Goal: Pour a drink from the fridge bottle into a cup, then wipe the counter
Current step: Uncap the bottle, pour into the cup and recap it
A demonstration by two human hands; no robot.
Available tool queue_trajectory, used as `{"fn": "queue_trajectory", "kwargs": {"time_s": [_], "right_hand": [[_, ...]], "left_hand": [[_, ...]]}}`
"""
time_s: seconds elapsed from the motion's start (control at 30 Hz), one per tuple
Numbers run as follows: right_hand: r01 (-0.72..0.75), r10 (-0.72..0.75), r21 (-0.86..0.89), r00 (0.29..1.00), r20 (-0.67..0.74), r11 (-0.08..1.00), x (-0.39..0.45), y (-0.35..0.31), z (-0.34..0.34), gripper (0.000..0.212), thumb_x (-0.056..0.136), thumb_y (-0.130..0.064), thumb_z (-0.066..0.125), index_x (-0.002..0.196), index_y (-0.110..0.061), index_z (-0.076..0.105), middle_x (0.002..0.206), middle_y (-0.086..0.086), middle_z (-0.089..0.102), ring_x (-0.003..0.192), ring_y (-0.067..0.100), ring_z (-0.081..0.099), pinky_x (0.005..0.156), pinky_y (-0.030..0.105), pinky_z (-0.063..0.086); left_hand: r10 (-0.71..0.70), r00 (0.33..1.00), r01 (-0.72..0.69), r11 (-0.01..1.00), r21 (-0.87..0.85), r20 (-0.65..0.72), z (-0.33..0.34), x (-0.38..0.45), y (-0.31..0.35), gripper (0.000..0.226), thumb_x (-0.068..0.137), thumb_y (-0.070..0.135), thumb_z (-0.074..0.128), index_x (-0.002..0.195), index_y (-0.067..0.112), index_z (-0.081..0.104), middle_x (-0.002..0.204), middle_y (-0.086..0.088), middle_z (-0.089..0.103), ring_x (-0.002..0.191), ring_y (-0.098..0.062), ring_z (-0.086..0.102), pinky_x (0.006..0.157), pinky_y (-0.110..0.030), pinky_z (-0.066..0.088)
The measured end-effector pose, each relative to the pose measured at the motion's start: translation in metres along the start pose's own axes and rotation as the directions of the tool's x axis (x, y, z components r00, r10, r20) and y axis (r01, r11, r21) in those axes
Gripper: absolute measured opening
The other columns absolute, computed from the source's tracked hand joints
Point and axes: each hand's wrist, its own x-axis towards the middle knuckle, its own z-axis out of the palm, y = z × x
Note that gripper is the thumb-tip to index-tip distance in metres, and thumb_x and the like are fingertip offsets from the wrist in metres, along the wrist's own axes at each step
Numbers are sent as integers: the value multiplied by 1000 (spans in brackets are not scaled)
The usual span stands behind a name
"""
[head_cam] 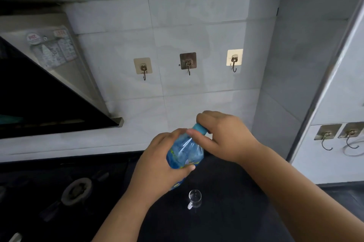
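A clear blue plastic bottle (185, 152) with a blue label is held above the dark counter (226, 212), tilted with its neck away from me. My left hand (157, 165) grips the bottle's body from the left. My right hand (222, 135) has its fingers and thumb curled round the blue cap (200, 128) at the top. A small clear glass cup (195, 198) with a handle stands upright on the counter just below the bottle. I cannot tell whether the cup holds liquid.
A gas burner (76, 190) sits on the hob to the left. A range hood (49, 88) juts out at upper left. Three hooks (188, 63) hang on the tiled wall behind. More hooks (334, 135) are on the white panel at right.
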Motion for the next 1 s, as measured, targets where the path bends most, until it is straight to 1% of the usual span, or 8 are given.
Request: {"fn": "queue_trajectory", "kwargs": {"time_s": [0.1, 0.2, 0.37, 0.5, 0.6, 0.7, 0.83, 1.0], "right_hand": [[-230, 223, -71, 970, -99, 971, 6, -12, 3, 53, 97, -55, 40, 58, -19, 34, 50, -3, 32, 46, 21, 35, 48, 29, 30], [-446, 464, -199, 884, 52, 872, 12, -18, -2, 60, 99, -59, 38, 59, -14, 42, 53, 0, 45, 52, 21, 47, 52, 29, 37], [-74, 63, -122, 994, -92, 990, 6, -10, -3, 47, 99, -45, 42, 61, -18, 42, 53, -4, 41, 47, 20, 41, 44, 30, 31], [-402, 409, -268, 912, -30, 876, 17, -27, -4, 54, 101, -43, 37, 55, -15, 40, 51, -1, 42, 49, 21, 44, 49, 26, 30], [-235, 252, -214, 966, 57, 948, 13, -18, -8, 55, 101, -59, 32, 66, -19, 47, 60, -3, 48, 56, 18, 50, 52, 30, 38], [-104, 100, -104, 994, -40, 989, 6, -16, -3, 50, 99, -53, 36, 61, -21, 37, 54, -5, 37, 50, 19, 39, 46, 31, 30], [-515, 539, -199, 837, 92, 834, 15, -31, 0, 58, 100, -51, 35, 56, -14, 40, 54, 0, 45, 52, 22, 44, 52, 28, 32], [-481, 486, -128, 874, 10, 867, 4, -39, 8, 61, 101, -58, 37, 60, -13, 43, 55, 1, 50, 56, 25, 55, 52, 30, 36]], "left_hand": [[28, 999, -30, 998, 62, 21, 3, 3, 5, 86, 71, 49, 89, 141, 59, 40, 126, 29, 51, 118, 7, 53, 91, -11, 46], [13, 999, -10, 994, 113, -31, 10, 5, 4, 85, 73, 47, 88, 143, 53, 41, 124, 28, 50, 114, 3, 54, 89, -9, 46], [23, 999, -20, 996, -83, 45, 2, 5, 1, 86, 70, 39, 93, 139, 59, 46, 125, 27, 55, 121, 3, 54, 95, -13, 46], [25, 999, -24, 999, 32, -30, 11, 3, 6, 87, 72, 42, 89, 138, 60, 36, 121, 33, 50, 116, 5, 54, 91, -7, 41], [-5, 1000, 5, 1000, -2, -26, 8, 3, 0, 86, 72, 41, 90, 135, 63, 36, 123, 36, 48, 118, 8, 52, 91, -6, 40], [33, 999, -33, 999, -2, 26, -2, 4, -2, 87, 71, 42, 90, 140, 60, 40, 126, 30, 52, 121, 5, 53, 97, -17, 47], [31, 999, -25, 988, 154, -36, 2, 1, 3, 86, 72, 44, 88, 144, 53, 42, 126, 27, 51, 112, 0, 57, 92, -21, 53], [12, 1000, -9, 990, 139, -20, 1, -5, -5, 89, 72, 45, 88, 145, 53, 38, 126, 27, 49, 111, -2, 58, 91, -27, 56]]}}
